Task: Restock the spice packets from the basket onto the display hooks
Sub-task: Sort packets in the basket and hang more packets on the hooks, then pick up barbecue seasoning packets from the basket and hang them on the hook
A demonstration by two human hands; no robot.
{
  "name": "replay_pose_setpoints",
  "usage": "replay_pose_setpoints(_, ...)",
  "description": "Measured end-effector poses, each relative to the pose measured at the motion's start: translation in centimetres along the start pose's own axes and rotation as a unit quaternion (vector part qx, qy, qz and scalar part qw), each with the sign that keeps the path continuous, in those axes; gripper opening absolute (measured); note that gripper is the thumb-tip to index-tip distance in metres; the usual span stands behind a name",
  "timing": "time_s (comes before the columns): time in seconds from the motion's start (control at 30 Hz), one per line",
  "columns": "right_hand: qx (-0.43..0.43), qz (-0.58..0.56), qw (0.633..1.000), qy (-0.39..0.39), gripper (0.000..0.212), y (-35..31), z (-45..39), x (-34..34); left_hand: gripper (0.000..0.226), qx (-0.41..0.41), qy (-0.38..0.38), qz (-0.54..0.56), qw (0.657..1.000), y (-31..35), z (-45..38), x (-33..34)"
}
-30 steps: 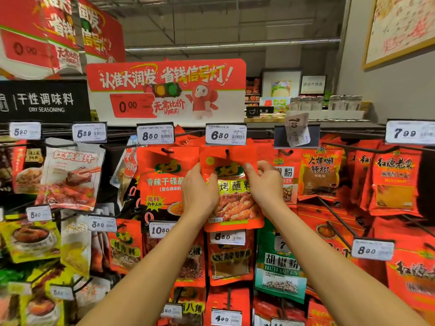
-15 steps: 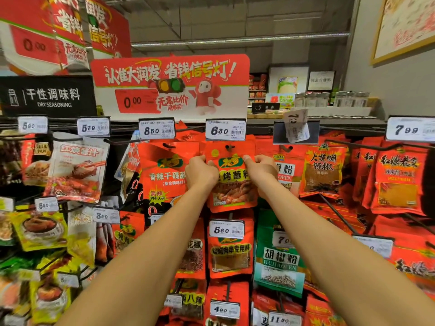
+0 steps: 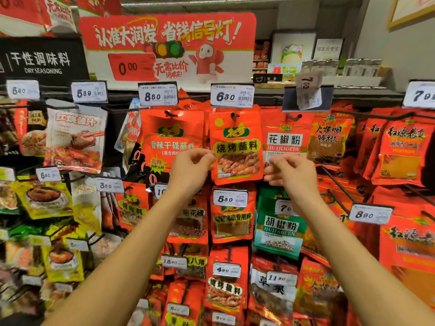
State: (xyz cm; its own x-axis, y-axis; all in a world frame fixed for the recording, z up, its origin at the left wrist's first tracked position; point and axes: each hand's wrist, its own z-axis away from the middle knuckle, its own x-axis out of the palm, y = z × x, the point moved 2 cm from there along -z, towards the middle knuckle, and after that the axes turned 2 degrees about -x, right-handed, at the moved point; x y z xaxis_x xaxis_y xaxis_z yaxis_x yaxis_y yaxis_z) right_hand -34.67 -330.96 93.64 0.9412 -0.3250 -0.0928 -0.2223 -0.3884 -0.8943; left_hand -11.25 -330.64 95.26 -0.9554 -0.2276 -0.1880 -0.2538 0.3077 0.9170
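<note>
Both hands flank the hung barbecue dip packet (image 3: 236, 147) — left hand (image 3: 190, 170) pinching its edge, right hand (image 3: 290, 171) loosely curled, apparently empty — likely squaring it beneath the 6.80 price tag (image 3: 232, 96).

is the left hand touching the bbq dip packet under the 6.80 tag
Cannot tell. In the head view the left hand has its fingertips at the left edge of the bbq dip packet, but neither contact nor a gap shows plainly.

Red spice packet (image 3: 236, 147) hangs upright on its hook (image 3: 233, 116) (front row)
</note>
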Motion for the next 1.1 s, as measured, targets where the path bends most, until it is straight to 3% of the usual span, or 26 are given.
replay_pose_setpoints(0.2,0.133,-0.095,0.986,-0.043,0.021,5.0,8.1,-0.4,0.021,-0.11,-0.044,0.101,0.988,-8.1,5.4,-1.6)
replay_pose_setpoints(0.47,0.353,-0.044,0.935,0.0,0.028,18.9,21.1,0.2,0.019,-0.322,-0.089,0.087,0.938,-23.8,15.7,-0.2)
replay_pose_setpoints(0.67,0.513,0.058,0.856,-0.041,0.015,29.4,32.5,-1.5,0.019,-0.495,-0.087,0.082,0.861,-34.1,24.9,1.8)
replay_pose_setpoints(0.93,0.651,0.146,0.741,-0.079,0.017,43.4,47.2,-4.1,0.022,-0.68,-0.067,0.02,0.73,-47.1,38.1,3.7)
replay_pose_setpoints(1.0,0.678,0.168,0.709,-0.096,0.018,47.4,51.3,-4.6,0.02,-0.709,-0.081,-0.014,0.7,-50.6,41.2,4.1)
replay_pose_setpoints(1.1,0.725,0.187,0.65,-0.132,0.013,53.4,57.0,-5.3,0.01,-0.713,-0.129,-0.085,0.684,-55.9,45.5,4.7)
